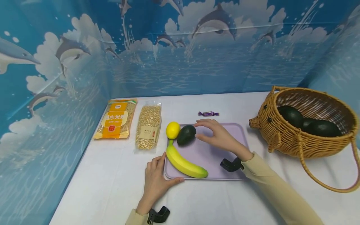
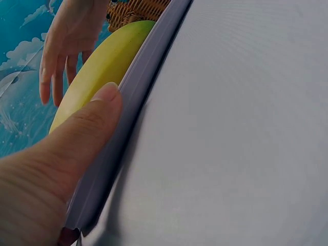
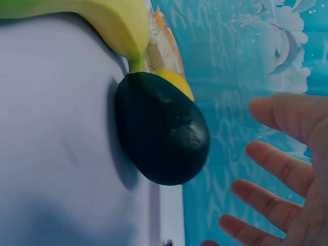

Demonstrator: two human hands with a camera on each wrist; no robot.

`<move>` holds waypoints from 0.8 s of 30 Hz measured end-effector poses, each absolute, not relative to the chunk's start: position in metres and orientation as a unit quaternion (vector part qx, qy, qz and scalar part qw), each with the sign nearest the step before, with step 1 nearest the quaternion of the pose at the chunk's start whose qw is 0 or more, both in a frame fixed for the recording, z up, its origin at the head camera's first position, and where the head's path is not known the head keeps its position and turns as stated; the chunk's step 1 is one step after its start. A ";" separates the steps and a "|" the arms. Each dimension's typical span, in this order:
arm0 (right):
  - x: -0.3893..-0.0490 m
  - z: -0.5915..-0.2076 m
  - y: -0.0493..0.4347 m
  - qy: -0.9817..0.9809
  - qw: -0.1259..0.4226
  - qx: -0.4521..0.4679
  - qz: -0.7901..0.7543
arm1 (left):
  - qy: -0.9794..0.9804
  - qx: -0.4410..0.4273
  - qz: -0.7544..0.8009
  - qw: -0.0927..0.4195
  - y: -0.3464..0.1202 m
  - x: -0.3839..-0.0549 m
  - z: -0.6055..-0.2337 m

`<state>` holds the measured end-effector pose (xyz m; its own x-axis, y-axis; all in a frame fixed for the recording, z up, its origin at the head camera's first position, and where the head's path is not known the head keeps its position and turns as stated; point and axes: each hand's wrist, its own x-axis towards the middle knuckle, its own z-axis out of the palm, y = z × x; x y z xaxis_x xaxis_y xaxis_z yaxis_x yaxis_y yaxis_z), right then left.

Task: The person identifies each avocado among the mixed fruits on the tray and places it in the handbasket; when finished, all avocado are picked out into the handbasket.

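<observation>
A lilac tray point(image 1: 213, 156) carries a yellow lemon point(image 1: 172, 130), a dark green avocado point(image 1: 187, 135) and a banana point(image 1: 185, 164) along its left side. My left hand point(image 1: 157, 181) is spread about the tray's near left corner, its fingers along the left edge and its thumb point(image 2: 97, 115) at the front rim by the banana. Over the tray, my right hand point(image 1: 216, 136) is just right of the avocado, thumb and fingers parted. In the right wrist view a gap shows between those fingers point(image 3: 277, 166) and the avocado point(image 3: 161, 130).
A wicker basket point(image 1: 281, 140) with several avocados point(image 1: 292, 116) stands at the right, its looped handle point(image 1: 312, 175) hanging forward. Two bags of dry food, one orange point(image 1: 116, 118) and one clear point(image 1: 148, 125), lie left of the tray. A purple wrapped candy point(image 1: 208, 113) lies behind it.
</observation>
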<state>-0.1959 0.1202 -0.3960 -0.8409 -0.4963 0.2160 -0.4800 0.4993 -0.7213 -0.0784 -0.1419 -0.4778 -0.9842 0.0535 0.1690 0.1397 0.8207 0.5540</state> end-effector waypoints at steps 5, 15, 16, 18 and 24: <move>-0.205 -0.403 0.110 0.863 0.051 -0.286 -0.414 | -0.952 -0.055 -0.293 0.075 -0.142 -0.078 -0.477; -0.216 -0.412 0.095 0.859 0.071 -0.304 -0.406 | -0.953 -0.060 -0.284 0.084 -0.143 -0.078 -0.480; -0.216 -0.413 0.094 0.858 0.073 -0.303 -0.409 | -0.953 -0.061 -0.284 0.085 -0.143 -0.078 -0.480; -0.218 -0.415 0.093 0.857 0.079 -0.300 -0.411 | -0.952 -0.062 -0.286 0.087 -0.143 -0.078 -0.480; -0.220 -0.420 0.087 0.851 0.101 -0.281 -0.433 | -0.952 -0.068 -0.279 0.107 -0.143 -0.078 -0.481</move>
<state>-0.2199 0.0872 -0.4201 -0.8217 -0.5653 0.0724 -0.3912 0.4669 -0.7930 -0.0780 -0.1426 -0.4815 -0.9679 0.0706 0.2413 0.1897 0.8347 0.5169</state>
